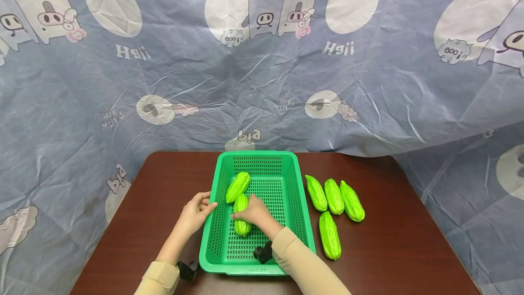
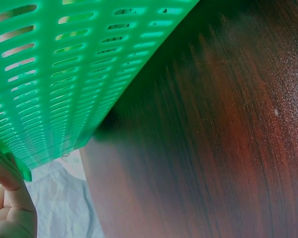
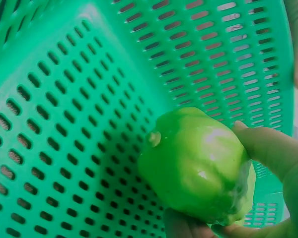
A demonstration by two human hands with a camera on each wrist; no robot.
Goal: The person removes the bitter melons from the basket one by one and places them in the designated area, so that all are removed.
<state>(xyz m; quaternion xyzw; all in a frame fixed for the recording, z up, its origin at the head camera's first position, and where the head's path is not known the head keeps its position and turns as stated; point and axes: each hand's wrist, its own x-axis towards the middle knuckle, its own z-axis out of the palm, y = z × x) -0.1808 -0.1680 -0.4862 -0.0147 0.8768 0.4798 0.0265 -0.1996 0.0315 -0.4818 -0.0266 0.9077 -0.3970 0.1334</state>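
Right hand (image 1: 257, 213) pinches 1 green gourd (image 1: 242, 227) inside the basket (image 1: 233, 269) near its left edge, left hand (image 1: 194, 211) grips that edge; a slanted release could roll it into the 2nd gourd (image 1: 239, 186), toward the far-left corner.

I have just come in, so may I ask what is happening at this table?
A person's right hand grips a green vegetable inside the green basket, while the left hand holds the basket's left rim. Another vegetable lies in the basket, beyond the gripped one. Four more lie on the table, right of the basket.
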